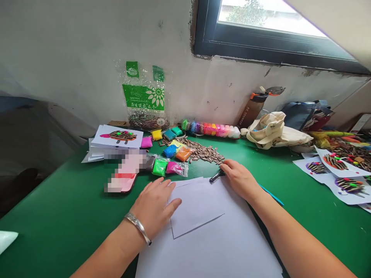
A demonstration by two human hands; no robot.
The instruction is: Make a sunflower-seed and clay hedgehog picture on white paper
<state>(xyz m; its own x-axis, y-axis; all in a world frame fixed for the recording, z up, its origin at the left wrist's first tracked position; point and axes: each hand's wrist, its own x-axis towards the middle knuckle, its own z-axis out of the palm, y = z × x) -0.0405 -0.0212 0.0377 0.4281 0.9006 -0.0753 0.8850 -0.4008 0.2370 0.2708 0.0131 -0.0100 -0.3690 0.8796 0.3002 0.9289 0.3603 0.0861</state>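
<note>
My left hand, with a silver bracelet at the wrist, lies with fingers stretched out over the left edge of a small white sheet. That sheet rests on larger white paper. At the far right corner of the paper my right hand has its fingers curled round one end of a black pen. The pen's other end points to the lower left, close to the paper. Just beyond this hand lies a loose pile of sunflower seeds. A thin blue object shows partly behind my right forearm.
Clay packets and a phone, partly blurred out, lie left of the seeds. Finished seed pictures are stacked at left and spread at right. A seed bag, bottle and cloth bag stand along the wall.
</note>
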